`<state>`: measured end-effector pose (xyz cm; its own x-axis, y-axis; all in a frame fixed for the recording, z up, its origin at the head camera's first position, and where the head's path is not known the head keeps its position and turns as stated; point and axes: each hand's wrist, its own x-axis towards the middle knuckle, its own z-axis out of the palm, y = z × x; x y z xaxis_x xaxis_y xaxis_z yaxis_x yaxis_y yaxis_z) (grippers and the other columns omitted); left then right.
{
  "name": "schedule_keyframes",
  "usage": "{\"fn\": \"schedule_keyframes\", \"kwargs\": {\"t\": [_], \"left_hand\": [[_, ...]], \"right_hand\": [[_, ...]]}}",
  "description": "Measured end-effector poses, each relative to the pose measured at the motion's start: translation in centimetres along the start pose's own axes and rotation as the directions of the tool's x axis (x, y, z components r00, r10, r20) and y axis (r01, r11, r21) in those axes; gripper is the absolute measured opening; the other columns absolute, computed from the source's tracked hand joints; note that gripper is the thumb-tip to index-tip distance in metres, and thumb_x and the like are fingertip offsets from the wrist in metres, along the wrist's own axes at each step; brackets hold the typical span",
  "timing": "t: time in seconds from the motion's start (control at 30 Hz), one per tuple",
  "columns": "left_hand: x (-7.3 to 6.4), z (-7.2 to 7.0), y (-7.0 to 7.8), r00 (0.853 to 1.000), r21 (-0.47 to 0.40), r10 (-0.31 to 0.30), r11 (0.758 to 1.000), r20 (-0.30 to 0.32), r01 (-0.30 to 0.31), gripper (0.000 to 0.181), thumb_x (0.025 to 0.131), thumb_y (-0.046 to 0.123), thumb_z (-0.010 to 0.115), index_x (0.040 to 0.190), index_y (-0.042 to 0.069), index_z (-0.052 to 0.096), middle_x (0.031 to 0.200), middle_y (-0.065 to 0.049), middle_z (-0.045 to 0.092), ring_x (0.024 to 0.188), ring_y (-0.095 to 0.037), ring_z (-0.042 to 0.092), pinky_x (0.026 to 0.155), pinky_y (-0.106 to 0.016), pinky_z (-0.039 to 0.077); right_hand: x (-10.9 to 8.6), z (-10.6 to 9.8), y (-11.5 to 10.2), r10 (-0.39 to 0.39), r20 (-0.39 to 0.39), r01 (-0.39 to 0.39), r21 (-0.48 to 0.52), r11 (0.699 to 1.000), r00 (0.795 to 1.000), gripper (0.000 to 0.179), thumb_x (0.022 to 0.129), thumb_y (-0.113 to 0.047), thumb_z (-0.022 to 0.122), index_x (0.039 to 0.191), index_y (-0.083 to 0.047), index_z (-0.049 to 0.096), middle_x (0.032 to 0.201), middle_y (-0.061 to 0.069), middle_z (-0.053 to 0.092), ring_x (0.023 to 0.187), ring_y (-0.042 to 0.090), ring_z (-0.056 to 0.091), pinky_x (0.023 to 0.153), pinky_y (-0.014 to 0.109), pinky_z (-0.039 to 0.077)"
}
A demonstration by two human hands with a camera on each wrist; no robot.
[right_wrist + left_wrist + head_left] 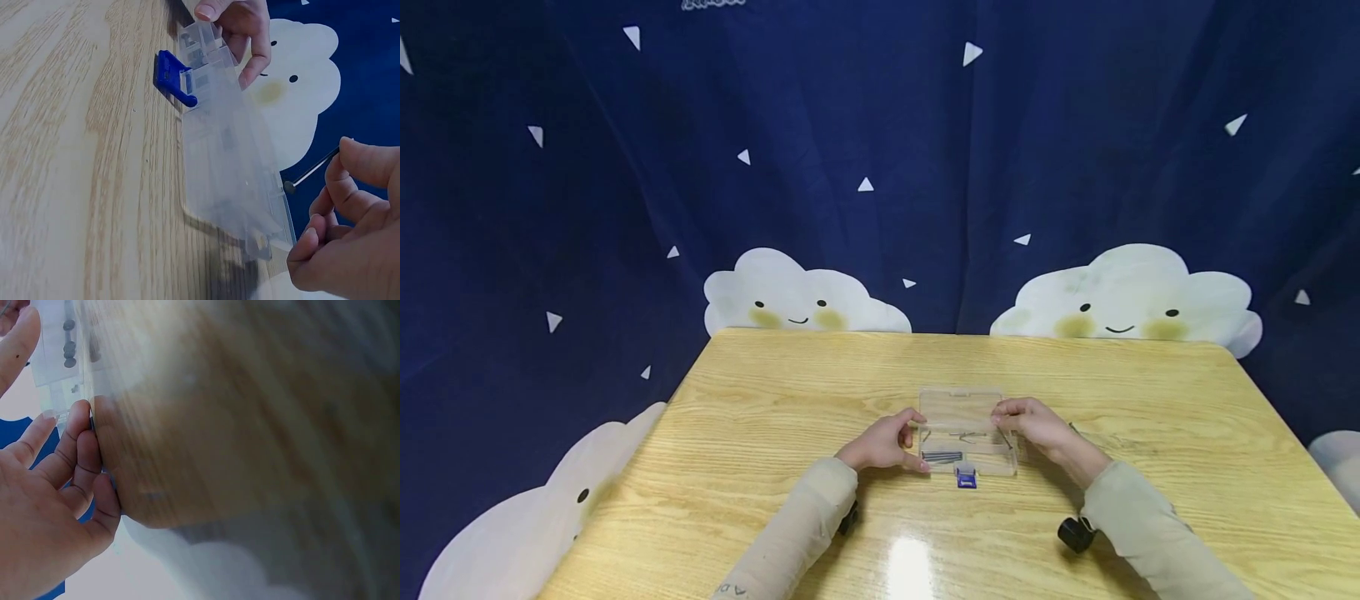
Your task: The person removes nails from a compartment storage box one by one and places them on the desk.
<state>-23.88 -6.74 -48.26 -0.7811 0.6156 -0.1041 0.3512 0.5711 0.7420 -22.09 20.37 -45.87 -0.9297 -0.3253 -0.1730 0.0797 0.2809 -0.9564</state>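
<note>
Right fingers are pinching a slim metal nail. Left fingers are gripping a clear, rectangular box lying nearer the wood-grained surface's far edge.

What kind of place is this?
Probably an indoor room with a tabletop work area: a wood-grain table stands before a dark blue fabric backdrop printed with smiling clouds, and an open clear plastic box holding what look like nails sits on it.
</note>
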Motion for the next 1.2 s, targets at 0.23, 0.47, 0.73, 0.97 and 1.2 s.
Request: {"fn": "schedule_keyframes", "kwargs": {"t": [0.23, 0.47, 0.73, 0.97, 1.2], "left_hand": [[0.0, 0.0, 0.0, 1.0, 0.001, -0.009, 1.0, 0.004, 0.009, 0.064, 0.07, 0.023, 0.08, 0.123, 0.008, 0.047, 0.078, -0.008, 0.051, 0.064, -0.01, 0.04, 0.064, -0.023, 0.035], [0.0, 0.0, 0.2, 1.0, -0.003, -0.009, 1.0, -0.011, 0.009, 0.064, 0.069, 0.022, 0.081, 0.121, 0.006, 0.048, 0.077, -0.011, 0.052, 0.064, -0.01, 0.04, 0.064, -0.024, 0.035], [0.0, 0.0, 0.2, 1.0, 0.001, -0.007, 1.0, -0.014, 0.007, 0.064, 0.068, 0.022, 0.081, 0.121, 0.007, 0.048, 0.077, -0.011, 0.052, 0.063, -0.01, 0.04, 0.064, -0.024, 0.035], [0.0, 0.0, 0.2, 1.0, -0.003, -0.01, 1.0, -0.011, 0.01, 0.064, 0.068, 0.022, 0.081, 0.121, 0.006, 0.048, 0.078, -0.011, 0.052, 0.063, -0.011, 0.04, 0.064, -0.025, 0.035], [-0.1, 0.0, 0.2, 1.0, 0.001, -0.014, 1.0, -0.007, 0.014, 0.065, 0.069, 0.022, 0.081, 0.122, 0.007, 0.048, 0.078, -0.011, 0.052, 0.064, -0.011, 0.04, 0.064, -0.024, 0.035]], "right_hand": [[-0.6, -0.8, 0.3, 0.006, -0.035, -0.006, 0.006, 1.0, 0.999, 0.036, 0.09, -0.005, 0.05, 0.112, 0.023, 0.047, 0.13, 0.038, 0.031, 0.118, 0.042, 0.033, 0.092, 0.044, 0.031], [-1.6, -2.0, 0.6, 0.005, -0.048, -0.006, -0.028, 1.0, 0.999, 0.033, 0.091, -0.008, 0.052, 0.107, 0.021, 0.051, 0.129, 0.038, 0.034, 0.111, 0.034, 0.039, 0.083, 0.038, 0.036], [-2.7, -3.5, 0.9, 0.023, -0.073, -0.027, -0.049, 0.998, 0.997, 0.037, 0.092, -0.01, 0.049, 0.112, 0.021, 0.047, 0.133, 0.039, 0.027, 0.117, 0.039, 0.033, 0.081, 0.039, 0.034], [-3.5, -4.7, 1.1, 0.052, -0.085, -0.058, -0.071, 0.996, 0.995, 0.045, 0.093, -0.013, 0.049, 0.118, 0.023, 0.041, 0.132, 0.039, 0.029, 0.116, 0.043, 0.035, 0.087, 0.05, 0.031], [-4.2, -6.0, 1.7, 0.081, -0.129, -0.092, -0.081, 0.993, 0.988, 0.044, 0.093, -0.012, 0.048, 0.117, 0.024, 0.041, 0.13, 0.04, 0.03, 0.12, 0.049, 0.027, 0.092, 0.058, 0.026]]}}
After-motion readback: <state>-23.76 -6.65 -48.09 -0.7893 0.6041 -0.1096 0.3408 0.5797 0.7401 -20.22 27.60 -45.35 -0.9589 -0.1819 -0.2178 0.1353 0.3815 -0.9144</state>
